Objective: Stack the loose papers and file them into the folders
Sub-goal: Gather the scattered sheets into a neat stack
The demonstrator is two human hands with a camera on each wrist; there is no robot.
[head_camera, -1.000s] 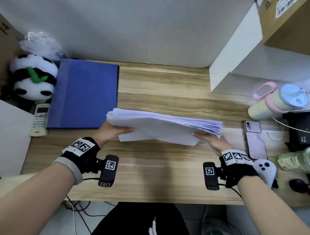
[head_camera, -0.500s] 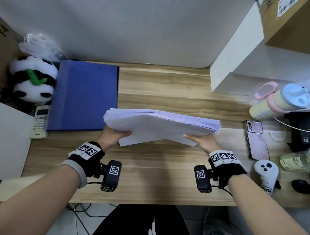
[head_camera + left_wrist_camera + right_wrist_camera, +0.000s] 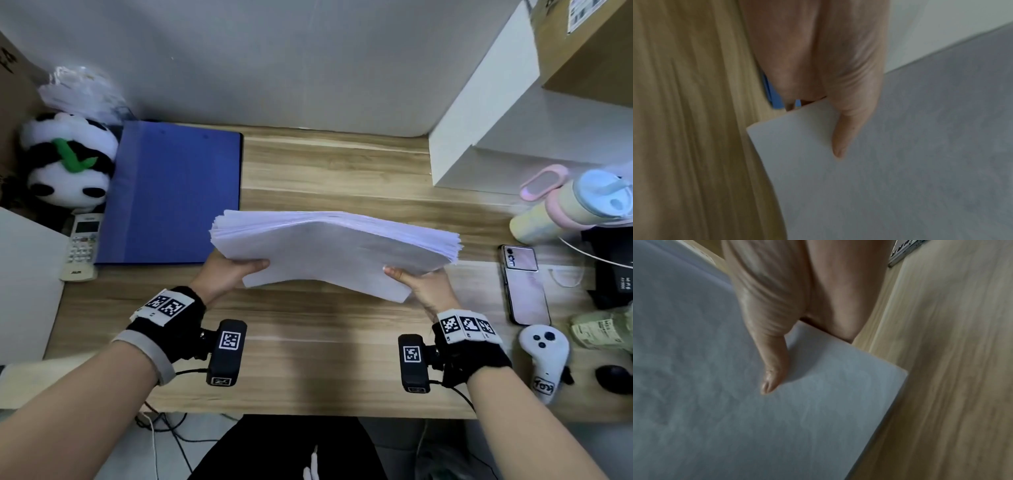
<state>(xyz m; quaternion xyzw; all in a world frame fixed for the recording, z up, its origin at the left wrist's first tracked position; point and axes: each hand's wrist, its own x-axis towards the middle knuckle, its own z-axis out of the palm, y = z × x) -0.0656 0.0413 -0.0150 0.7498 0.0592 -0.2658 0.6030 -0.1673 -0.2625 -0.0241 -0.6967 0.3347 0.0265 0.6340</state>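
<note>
A thick stack of white papers [image 3: 329, 246] hangs in the air above the wooden desk [image 3: 308, 342], tilted with its near face toward me. My left hand [image 3: 233, 270] grips its left near corner, thumb lying on the sheet [image 3: 859, 178]. My right hand [image 3: 418, 281] grips the right near corner, thumb pressed on the paper [image 3: 797, 402]. The fingers behind the stack are hidden. A closed blue folder [image 3: 171, 192] lies flat on the desk at the back left, apart from the stack.
A panda plush [image 3: 68, 161] and a remote [image 3: 80, 246] sit left of the folder. To the right are a phone [image 3: 524, 284], a white controller [image 3: 544, 359], a pastel bottle [image 3: 575, 205] and a white shelf block [image 3: 486, 113].
Both hands have drawn the stack slightly toward me and to the left, and its near face has tipped up a little more. The grips are unchanged.
</note>
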